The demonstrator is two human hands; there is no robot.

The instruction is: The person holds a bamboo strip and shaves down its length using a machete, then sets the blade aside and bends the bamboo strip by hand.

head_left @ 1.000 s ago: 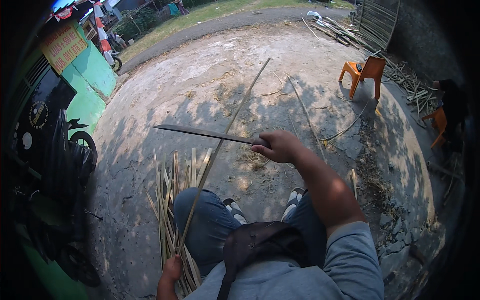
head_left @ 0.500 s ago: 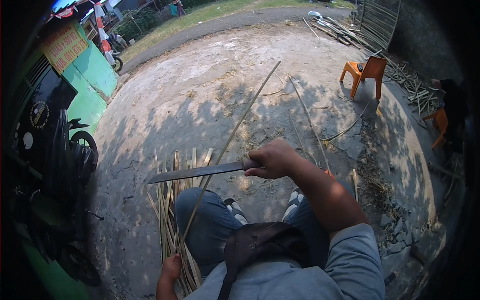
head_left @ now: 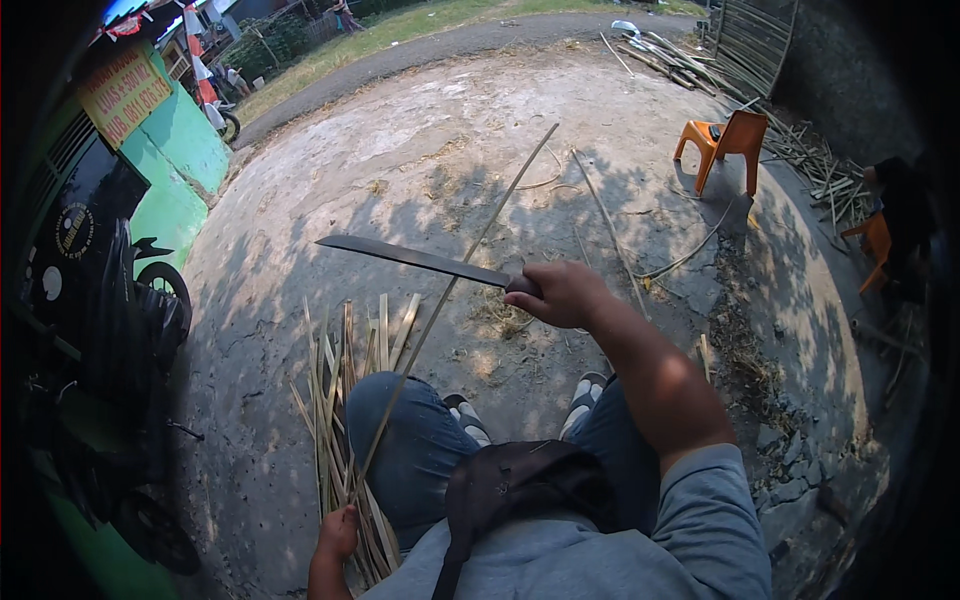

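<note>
My right hand (head_left: 562, 293) is closed round the handle of a machete (head_left: 415, 259), its long blade pointing left. The blade lies across a long thin bamboo strip (head_left: 428, 328), over its middle stretch; whether the edge touches it I cannot tell. Low on the left, my left hand (head_left: 339, 530) grips the near end of that strip, which slants up and away past my left knee. Beside and under the left hand, a bundle of split bamboo strips (head_left: 330, 400) rests on the ground along my left leg.
More long strips (head_left: 610, 222) lie on the concrete ahead. An orange plastic chair (head_left: 722, 145) stands at the far right, near a heap of bamboo (head_left: 815, 165). Another person (head_left: 900, 220) sits at the right rim. A motorcycle (head_left: 165, 300) stands left.
My right hand has moved the machete forward along the strip, away from me, and the blade's tip has swung upward. My left hand stays in place on the strip.
</note>
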